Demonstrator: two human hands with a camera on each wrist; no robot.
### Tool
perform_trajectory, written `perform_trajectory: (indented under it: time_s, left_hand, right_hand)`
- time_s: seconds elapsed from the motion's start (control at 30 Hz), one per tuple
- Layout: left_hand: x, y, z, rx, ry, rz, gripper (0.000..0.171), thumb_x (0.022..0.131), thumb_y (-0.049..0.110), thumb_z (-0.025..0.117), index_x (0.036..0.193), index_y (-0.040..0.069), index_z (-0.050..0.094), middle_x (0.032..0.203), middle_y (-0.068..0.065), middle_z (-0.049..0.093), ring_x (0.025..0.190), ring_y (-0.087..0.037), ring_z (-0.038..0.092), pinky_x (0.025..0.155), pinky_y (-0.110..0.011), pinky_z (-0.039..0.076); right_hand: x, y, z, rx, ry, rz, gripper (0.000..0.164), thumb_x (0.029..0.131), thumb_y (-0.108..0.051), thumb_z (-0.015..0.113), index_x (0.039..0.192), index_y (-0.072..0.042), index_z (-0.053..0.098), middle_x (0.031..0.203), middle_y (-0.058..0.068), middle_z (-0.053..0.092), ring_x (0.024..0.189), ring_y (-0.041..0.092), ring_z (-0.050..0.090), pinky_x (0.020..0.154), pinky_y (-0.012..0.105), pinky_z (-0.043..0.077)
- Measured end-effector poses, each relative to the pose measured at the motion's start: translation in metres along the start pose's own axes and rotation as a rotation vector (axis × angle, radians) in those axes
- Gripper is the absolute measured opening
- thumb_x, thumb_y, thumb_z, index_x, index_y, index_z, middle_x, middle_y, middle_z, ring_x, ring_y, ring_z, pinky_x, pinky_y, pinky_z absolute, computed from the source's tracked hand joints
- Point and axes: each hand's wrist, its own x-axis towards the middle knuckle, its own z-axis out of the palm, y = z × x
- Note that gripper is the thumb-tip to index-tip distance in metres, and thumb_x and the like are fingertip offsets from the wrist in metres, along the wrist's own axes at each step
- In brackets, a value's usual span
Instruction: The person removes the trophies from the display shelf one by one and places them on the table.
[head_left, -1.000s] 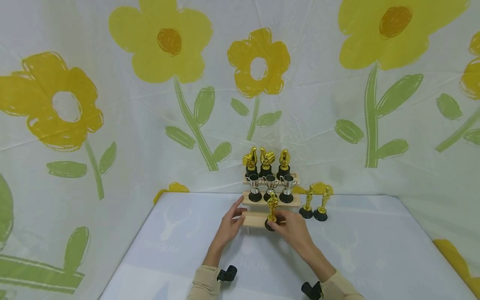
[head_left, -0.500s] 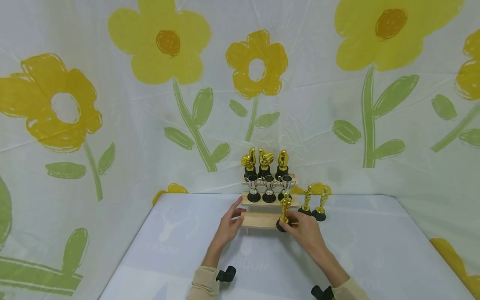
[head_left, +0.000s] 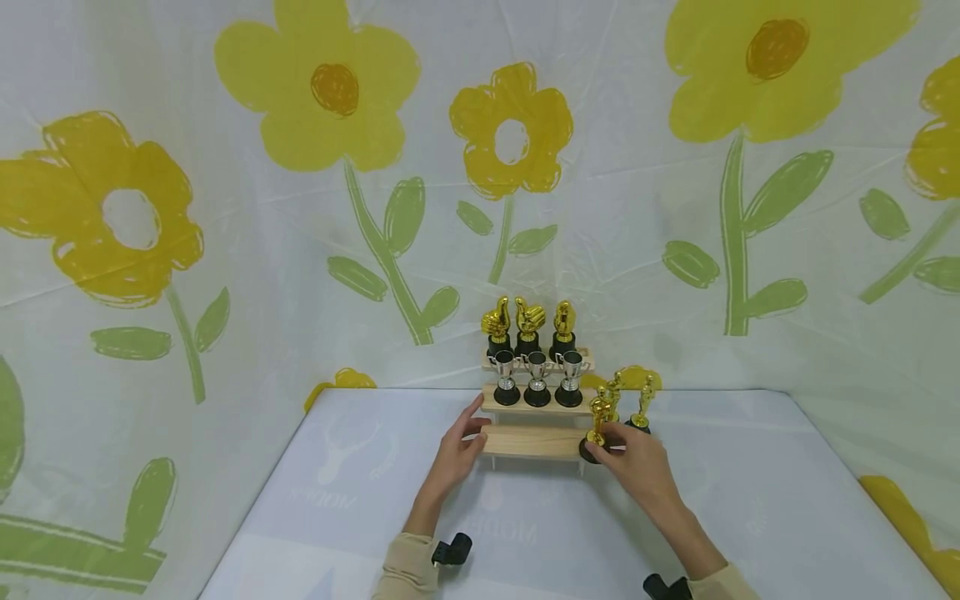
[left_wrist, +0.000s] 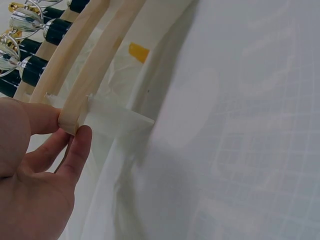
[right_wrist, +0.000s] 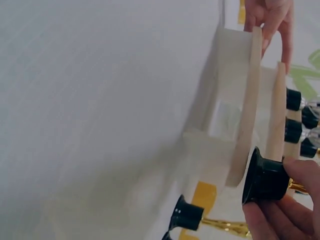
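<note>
My right hand (head_left: 641, 462) pinches a gold figurine trophy (head_left: 597, 417) by its black base, at the right end of the lowest shelf. In the right wrist view the black base (right_wrist: 267, 180) is close beside the shelf's end; I cannot tell whether they touch. With thumb and fingers my left hand (head_left: 456, 450) grips the left end of the wooden lowest shelf (head_left: 531, 442) of a three-tier display stand, as the left wrist view shows at the shelf end (left_wrist: 72, 117). Two more gold figurine trophies stand on the table to the right, one (head_left: 643, 404) plain, the other partly hidden.
Three silver cup trophies (head_left: 536, 379) stand on the middle shelf. On the top shelf are three gold trophies (head_left: 528, 321), two of them thumbs-up shapes. The white-covered table (head_left: 360, 483) meets a flower-printed curtain (head_left: 600, 208) behind the stand.
My right hand has moved the gold figurine trophy rightward, from in front of the lowest shelf's middle to its right end. My left hand keeps its place on the shelf.
</note>
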Motion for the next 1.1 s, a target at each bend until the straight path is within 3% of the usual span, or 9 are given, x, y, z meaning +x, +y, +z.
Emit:
perform_trajectory:
  time_s: [0.2,0.4,0.63,1.1]
  left_hand:
    - [-0.001,0.001,-0.001,0.007,0.007,0.03,0.064,0.096,0.001,0.054,0.153,0.022,0.034,0.124,-0.019,0.065,0.115,-0.034,0.062,0.092,-0.042,0.055]
    - [-0.001,0.001,0.0,0.0,0.009,0.006,0.066,0.096,0.002,0.054,0.154,0.026,0.033,0.125,-0.017,0.065,0.116,-0.031,0.062,0.094,-0.041,0.054]
    - [0.0,0.0,0.0,0.005,0.007,0.006,0.065,0.096,0.001,0.055,0.154,0.022,0.034,0.125,-0.016,0.065,0.115,-0.031,0.062,0.093,-0.041,0.054]
    - [-0.001,0.0,0.0,0.0,0.008,0.028,0.064,0.096,0.0,0.055,0.153,0.021,0.034,0.125,-0.02,0.064,0.115,-0.035,0.062,0.093,-0.044,0.054]
  right_hand:
    - [-0.002,0.012,-0.01,-0.025,0.026,0.006,0.032,0.08,-0.023,0.081,0.102,-0.001,0.072,0.09,0.016,0.076,0.082,0.028,0.074,0.067,0.035,0.06]
    - [-0.003,0.026,-0.021,-0.044,0.036,0.038,0.035,0.082,-0.024,0.079,0.105,0.001,0.071,0.093,0.018,0.076,0.084,0.031,0.074,0.068,0.038,0.06]
    - [-0.005,0.044,-0.031,-0.084,0.057,0.073,0.039,0.083,-0.027,0.078,0.107,0.001,0.07,0.094,0.02,0.075,0.083,0.033,0.074,0.067,0.042,0.06]
    - [0.0,0.075,-0.039,-0.133,0.129,0.097,0.037,0.084,-0.021,0.077,0.107,0.006,0.069,0.092,0.025,0.073,0.085,0.04,0.071,0.066,0.048,0.056]
